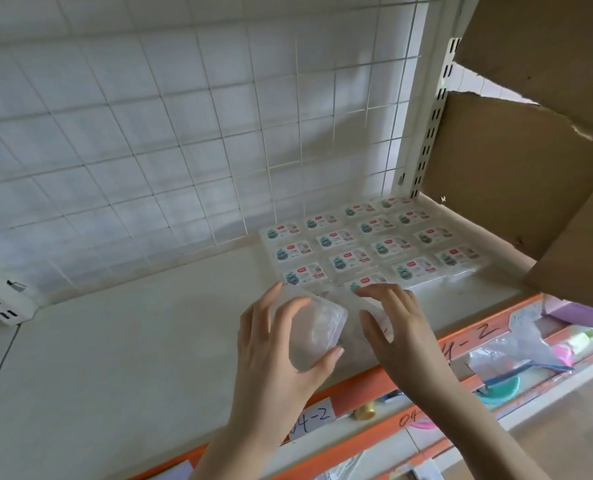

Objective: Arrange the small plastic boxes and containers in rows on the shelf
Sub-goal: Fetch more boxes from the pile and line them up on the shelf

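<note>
Across the cream-white flat metal shelf, backed by a white wire grid panel, the right rear corner at about two o'clock holds the block of small clear plastic boxes with teal-and-red printed labels, lying flat in neat rows that run from ten o'clock to four o'clock. A torn brown cardboard carton leans in at three o'clock, beside the rows. Along the shelf's front edge runs an orange price rail with handwritten paper tags; the bins below it hold bagged coloured items too blurred to name. The left hand grips a clear rounded-rectangular plastic box, fingers and thumb curled round its edges, its long axis pointing toward one o'clock, just short of the nearest row. The right hand lies at three o'clock of that box, fingers spread and relaxed over another clear box that it mostly hides. The held box likely belongs at twelve o'clock of the left hand, extending the front row leftward.
</note>
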Motion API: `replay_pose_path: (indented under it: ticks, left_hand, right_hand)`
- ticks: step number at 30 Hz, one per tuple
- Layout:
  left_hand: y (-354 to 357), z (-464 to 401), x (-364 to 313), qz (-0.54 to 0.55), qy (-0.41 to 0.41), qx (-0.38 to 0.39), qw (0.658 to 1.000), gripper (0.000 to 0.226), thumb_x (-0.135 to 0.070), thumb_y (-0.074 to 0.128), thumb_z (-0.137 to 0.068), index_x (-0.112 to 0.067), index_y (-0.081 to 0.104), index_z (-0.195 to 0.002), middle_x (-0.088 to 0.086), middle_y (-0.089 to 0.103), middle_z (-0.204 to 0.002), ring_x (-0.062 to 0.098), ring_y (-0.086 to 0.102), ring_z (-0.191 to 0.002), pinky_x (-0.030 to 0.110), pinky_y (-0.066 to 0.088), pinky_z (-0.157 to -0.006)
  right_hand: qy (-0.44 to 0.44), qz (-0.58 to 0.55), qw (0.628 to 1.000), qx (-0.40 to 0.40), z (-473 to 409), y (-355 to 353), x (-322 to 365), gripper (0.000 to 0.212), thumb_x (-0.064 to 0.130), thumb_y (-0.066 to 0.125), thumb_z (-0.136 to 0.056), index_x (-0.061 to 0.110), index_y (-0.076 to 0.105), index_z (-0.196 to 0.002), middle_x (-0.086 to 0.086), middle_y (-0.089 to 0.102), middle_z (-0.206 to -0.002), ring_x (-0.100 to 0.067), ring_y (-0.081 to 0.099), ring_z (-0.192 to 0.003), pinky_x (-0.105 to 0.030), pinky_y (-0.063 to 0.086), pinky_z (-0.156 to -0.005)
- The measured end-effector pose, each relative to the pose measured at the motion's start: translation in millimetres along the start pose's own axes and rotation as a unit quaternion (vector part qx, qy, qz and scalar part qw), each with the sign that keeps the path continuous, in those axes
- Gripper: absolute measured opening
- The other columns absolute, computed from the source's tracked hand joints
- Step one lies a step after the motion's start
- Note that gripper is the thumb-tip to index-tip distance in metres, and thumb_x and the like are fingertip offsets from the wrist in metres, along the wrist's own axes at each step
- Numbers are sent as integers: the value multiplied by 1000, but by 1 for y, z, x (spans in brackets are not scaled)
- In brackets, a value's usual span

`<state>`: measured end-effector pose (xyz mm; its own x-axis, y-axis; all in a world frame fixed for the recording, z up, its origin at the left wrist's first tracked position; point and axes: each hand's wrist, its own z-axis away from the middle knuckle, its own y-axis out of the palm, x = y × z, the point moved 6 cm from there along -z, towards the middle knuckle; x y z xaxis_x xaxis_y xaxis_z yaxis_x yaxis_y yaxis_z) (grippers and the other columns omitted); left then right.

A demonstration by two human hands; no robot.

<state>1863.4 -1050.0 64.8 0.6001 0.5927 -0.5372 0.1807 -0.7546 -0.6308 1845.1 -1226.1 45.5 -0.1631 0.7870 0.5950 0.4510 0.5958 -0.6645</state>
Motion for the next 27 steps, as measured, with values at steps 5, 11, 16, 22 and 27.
replay_pose_path:
  ticks: [5, 11, 16, 22, 27]
  left_hand:
    - [12, -18, -27, 80, -16, 11, 997, 59, -70, 50, -77, -33, 43, -122, -9, 44, -136, 9, 37, -128, 10, 26, -103]
    - [31, -30, -51, 368, -123, 66, 919, 55, -72, 50, -75, -36, 56, -117, -13, 62, -116, 8, 59, -109, 15, 47, -84]
    - [57, -29, -47, 570, -288, 74, 766, 48, -56, 50, -77, -21, 71, -102, 10, 71, -105, 25, 68, -97, 30, 57, -71]
    - [51, -28, -57, 413, -184, 94, 887, 43, -53, 58, -81, -27, 62, -116, -3, 67, -116, 16, 61, -110, 39, 52, -86]
    - [49, -30, -63, 415, -192, 75, 886, 39, -20, 59, -80, -15, 54, -118, -2, 70, -106, 12, 65, -101, 23, 52, -78]
  right_hand:
    - [-48, -80, 995, 42, -1, -19, 5, 55, 15, 67, -84, 36, 41, -128, 29, 42, -122, 4, 41, -120, -9, 31, -98]
    - [-67, -148, 984, 77, -6, -31, 8, 67, 33, 71, -81, 38, 28, -132, 21, 36, -134, 1, 37, -128, -11, 30, -103]
    - [-67, -173, 980, 71, -14, -43, -1, 65, 29, 74, -78, 46, 32, -124, 26, 38, -129, 4, 43, -119, -8, 36, -94]
    - [-42, -162, 985, 48, -16, -60, -22, 79, 23, 77, -76, 60, 24, -122, 44, 30, -128, 12, 44, -112, 0, 34, -87]
    - [-61, -111, 990, 55, -19, -67, -25, 78, 25, 75, -77, 50, 24, -131, 47, 24, -131, 10, 39, -123, -2, 33, -96]
